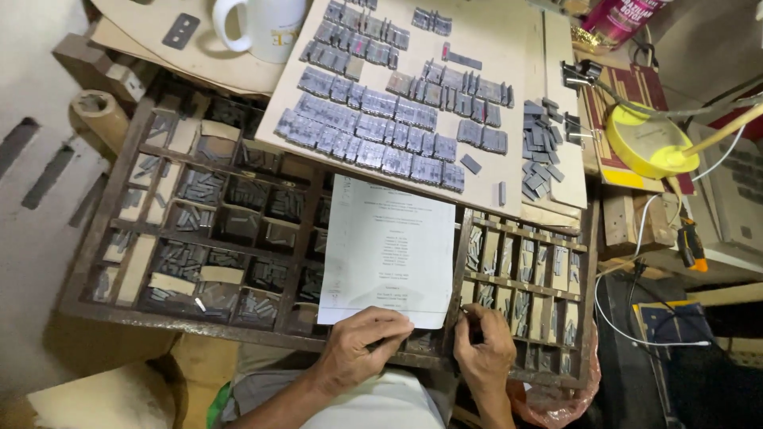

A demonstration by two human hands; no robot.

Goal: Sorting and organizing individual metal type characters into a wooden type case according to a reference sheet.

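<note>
Printed paper sheet [389, 250]: lower centre of frame, lying across the wooden type case [119, 306]. Left hand [362, 345]: fingers flat, pressing its bottom edge. Right hand [485, 345]: just right of sheet, fingertips pinched together; contents too small to tell. Board of metal type blocks [381, 119]: above.

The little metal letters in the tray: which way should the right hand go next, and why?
Probably up a little into the tray's right compartments: the right hand pinches something small at the frame, while the left hand rests on the printed sheet.

White printed sheet [387, 250] flat on wooden type case [238, 318] (bottom edge under fingers)
</note>
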